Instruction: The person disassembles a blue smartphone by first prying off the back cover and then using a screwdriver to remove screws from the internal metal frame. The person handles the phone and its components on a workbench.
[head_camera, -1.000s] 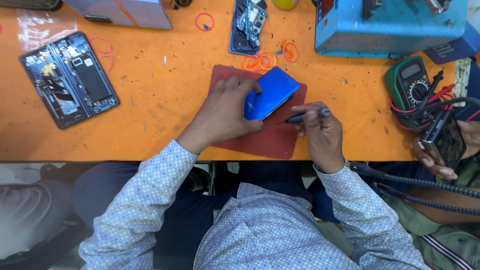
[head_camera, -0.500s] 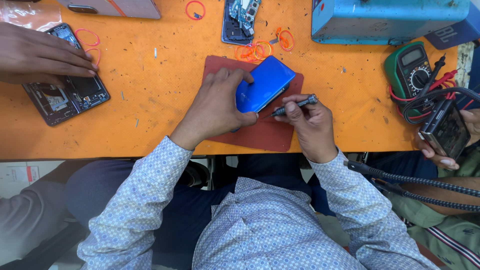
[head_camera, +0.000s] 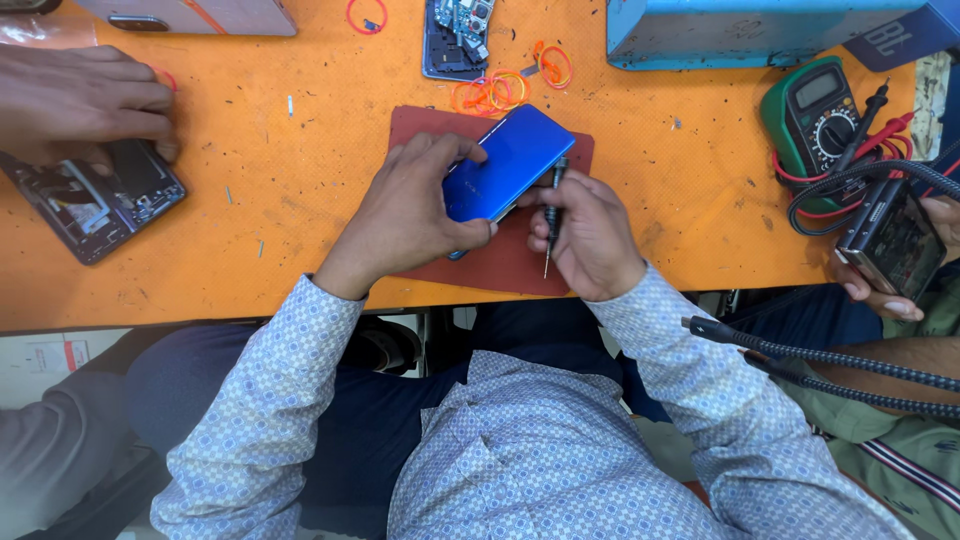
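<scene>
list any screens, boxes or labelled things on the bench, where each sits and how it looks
multimeter: right side of the orange table, green case, grey display, black dial.
blue box: top right edge, a long metal case.
handheld device: far right in another person's hand, dark glossy screen.
blue phone: centre, held by the left hand.

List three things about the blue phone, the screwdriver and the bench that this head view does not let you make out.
- Blue phone: its near end, covered by the left hand.
- Screwdriver: what its tip touches, too small to tell.
- Blue box: its top, cut off by the upper frame edge.
</scene>
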